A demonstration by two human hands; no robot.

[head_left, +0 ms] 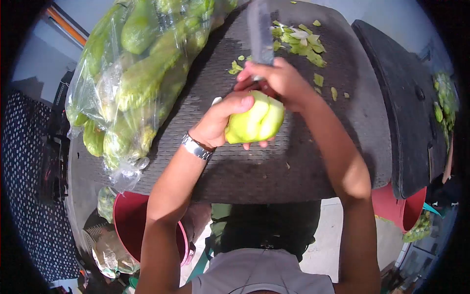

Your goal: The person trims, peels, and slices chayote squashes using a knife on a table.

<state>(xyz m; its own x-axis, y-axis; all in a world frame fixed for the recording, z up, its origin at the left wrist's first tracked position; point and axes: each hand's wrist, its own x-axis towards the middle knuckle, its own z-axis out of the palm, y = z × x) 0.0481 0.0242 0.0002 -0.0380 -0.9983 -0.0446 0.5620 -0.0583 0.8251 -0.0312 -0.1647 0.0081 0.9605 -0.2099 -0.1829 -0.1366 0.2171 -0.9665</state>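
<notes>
My left hand (pixel 223 117), with a metal watch on its wrist, is wrapped round a partly peeled green chayote (pixel 257 117). Pale flesh shows on the chayote's upper and right side. Just above it, my right hand (pixel 281 83) grips a knife (pixel 261 34) whose broad blade points away from me and looks slightly blurred. The knife's handle is hidden in my fingers. Beyond the right hand lies a scatter of green peelings (pixel 303 44) on the dark woven tabletop (pixel 323 161).
A clear plastic bag (pixel 142 73) full of chayotes covers the table's left side. Beneath the table edge are a red bucket (pixel 128 225) at left and another red tub (pixel 399 208) at right. A dark padded panel (pixel 391 108) stands along the right side.
</notes>
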